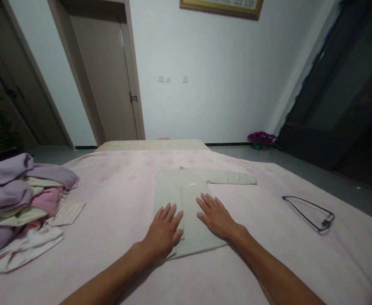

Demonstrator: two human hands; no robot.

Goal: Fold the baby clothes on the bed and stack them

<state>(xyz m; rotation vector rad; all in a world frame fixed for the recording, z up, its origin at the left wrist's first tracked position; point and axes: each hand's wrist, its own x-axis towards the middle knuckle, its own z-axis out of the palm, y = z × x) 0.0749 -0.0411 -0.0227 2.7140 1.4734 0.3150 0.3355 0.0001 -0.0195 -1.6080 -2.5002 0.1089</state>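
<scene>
Both forearms reach up the bed (116, 271); left hand (164, 232) and right hand (216, 216) lie flat, fingers spread, on the garment's (186, 199) near half; its long axis runs away from them.

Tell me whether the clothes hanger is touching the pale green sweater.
Apart. The head view shows the clothes hanger lying on the pink bedspread well to the right of the pale green sweater, with bare bedspread between them.

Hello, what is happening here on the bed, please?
A person presses both hands flat on a pale ribbed sweater spread on a pink bedspread. The left hand lies on its folded left side, the right hand on its middle. One sleeve still stretches out to the right. A pile of clothes sits at the left, and a dark wire hanger lies at the right.
</scene>
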